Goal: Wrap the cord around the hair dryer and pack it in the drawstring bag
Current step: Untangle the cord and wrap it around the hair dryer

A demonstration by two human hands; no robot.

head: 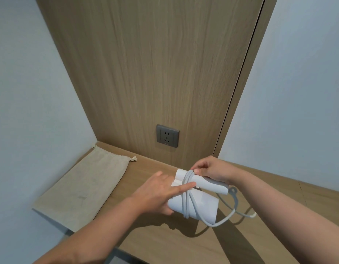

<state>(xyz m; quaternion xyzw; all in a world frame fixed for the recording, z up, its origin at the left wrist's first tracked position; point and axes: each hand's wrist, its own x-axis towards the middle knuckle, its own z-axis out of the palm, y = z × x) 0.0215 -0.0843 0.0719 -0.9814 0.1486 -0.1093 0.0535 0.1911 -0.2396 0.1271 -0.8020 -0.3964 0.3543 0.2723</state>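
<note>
A white folded hair dryer (204, 203) is held just above the wooden shelf (260, 235). Its grey cord (187, 197) runs in a few turns around the body and handle, and a loose loop hangs to the right. My left hand (161, 193) grips the dryer's left end, with the index finger stretched across the wound cord. My right hand (212, 170) pinches the cord at the top of the handle. The beige drawstring bag (85, 187) lies flat on the shelf to the left, its gathered mouth towards the back wall.
A grey wall socket (167, 136) sits in the wooden back panel just above the shelf. Pale walls close in on both sides. The shelf's front edge runs near the bottom left, under the bag's corner.
</note>
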